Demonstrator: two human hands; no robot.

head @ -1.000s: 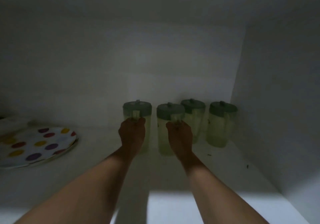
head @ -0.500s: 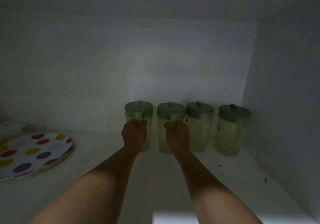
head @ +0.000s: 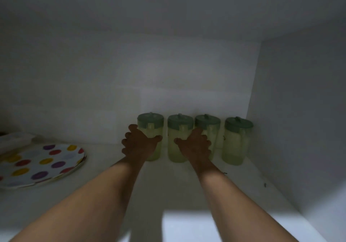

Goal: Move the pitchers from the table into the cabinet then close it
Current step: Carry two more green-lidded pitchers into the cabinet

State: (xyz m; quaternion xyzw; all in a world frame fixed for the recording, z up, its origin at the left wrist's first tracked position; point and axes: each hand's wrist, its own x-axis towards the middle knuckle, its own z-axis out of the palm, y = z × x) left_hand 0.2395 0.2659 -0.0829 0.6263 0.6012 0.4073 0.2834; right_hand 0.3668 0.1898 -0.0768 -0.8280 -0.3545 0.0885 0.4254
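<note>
Both forearms reach forward, left hand (head: 139, 144) and right hand (head: 195, 145) with fingers spread, palms down.

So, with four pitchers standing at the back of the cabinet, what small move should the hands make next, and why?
Probably draw both hands straight back out. The four pale translucent pitchers with green lids stand upright in a row on the white cabinet shelf, and the left hand and right hand have spread fingers, seemingly letting go.
</note>
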